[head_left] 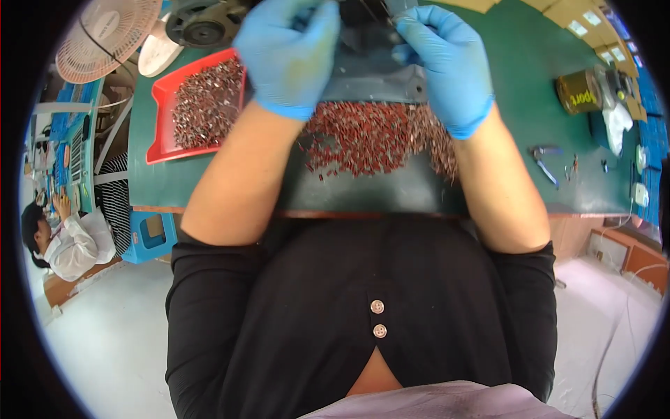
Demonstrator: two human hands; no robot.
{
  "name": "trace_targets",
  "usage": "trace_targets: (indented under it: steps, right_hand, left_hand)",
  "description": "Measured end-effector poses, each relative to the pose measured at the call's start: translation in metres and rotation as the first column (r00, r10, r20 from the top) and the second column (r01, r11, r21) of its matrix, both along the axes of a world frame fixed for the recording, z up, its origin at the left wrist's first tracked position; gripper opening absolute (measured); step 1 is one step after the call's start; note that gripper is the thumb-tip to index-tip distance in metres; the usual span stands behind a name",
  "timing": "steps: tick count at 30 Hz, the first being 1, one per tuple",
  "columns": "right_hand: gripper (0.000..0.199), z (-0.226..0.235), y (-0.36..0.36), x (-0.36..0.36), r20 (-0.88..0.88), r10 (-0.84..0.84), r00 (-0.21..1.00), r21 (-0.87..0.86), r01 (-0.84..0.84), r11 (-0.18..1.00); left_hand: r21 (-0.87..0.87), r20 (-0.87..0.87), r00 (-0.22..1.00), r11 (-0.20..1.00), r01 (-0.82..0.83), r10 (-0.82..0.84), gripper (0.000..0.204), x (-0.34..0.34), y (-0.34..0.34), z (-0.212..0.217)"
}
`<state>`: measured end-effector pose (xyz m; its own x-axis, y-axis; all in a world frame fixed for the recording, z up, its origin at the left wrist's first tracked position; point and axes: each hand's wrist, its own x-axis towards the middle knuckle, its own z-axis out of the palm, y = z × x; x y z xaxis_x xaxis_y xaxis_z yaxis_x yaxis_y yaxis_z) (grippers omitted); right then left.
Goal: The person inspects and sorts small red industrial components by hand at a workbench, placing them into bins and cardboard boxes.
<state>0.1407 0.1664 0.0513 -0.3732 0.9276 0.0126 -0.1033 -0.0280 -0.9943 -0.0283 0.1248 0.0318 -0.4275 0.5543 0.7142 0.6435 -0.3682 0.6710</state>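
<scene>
Both of my hands wear blue gloves and are raised over a dark machine-like fixture [370,78] at the far side of the table. My left hand [289,63] has its fingers curled together at the upper edge of the picture; what is in them is hidden. Thumb and fingertips of my right hand [450,66] meet in a pinch beside the fixture, on something too small to name. Between my forearms lies a loose pile of small dark red and silvery metal pieces [366,140]. More such pieces fill a red tray [159,133] left of my left forearm.
A pink fan [105,35] and a round dark motor-like part [206,31] stand at the far left. On the right of the green table [520,105] are pliers [546,167], a yellow-brown jar [579,92] and cardboard boxes [576,17]. Another person [70,241] sits at the left.
</scene>
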Motion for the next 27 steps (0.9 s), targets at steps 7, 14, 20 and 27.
trace_targets:
  steps: [7,14,20,27]
  right_hand:
    - [0.012,-0.030,-0.046,0.118,0.563,0.157,0.811,0.135,-0.278,0.951]
    - [0.017,-0.052,-0.089,0.143,0.796,0.075,0.600,0.346,-0.553,0.757]
    - [0.011,-0.060,-0.087,0.145,0.827,-0.070,0.558,0.508,-0.688,0.518]
    - [0.015,-0.064,-0.101,0.137,0.881,-0.219,0.419,0.471,-0.741,0.478]
  left_hand:
    - [-0.168,0.013,0.977,0.963,-0.210,0.215,0.014,-0.107,-0.076,-0.032]
    - [-0.425,-0.098,0.978,0.881,-0.207,0.182,0.031,-0.109,-0.124,-0.056]
    - [-0.329,-0.416,0.907,0.941,-0.081,-0.068,0.024,-0.041,-0.138,-0.061]
    - [-0.335,-0.407,0.881,0.937,0.102,-0.242,0.024,-0.011,-0.131,-0.048]
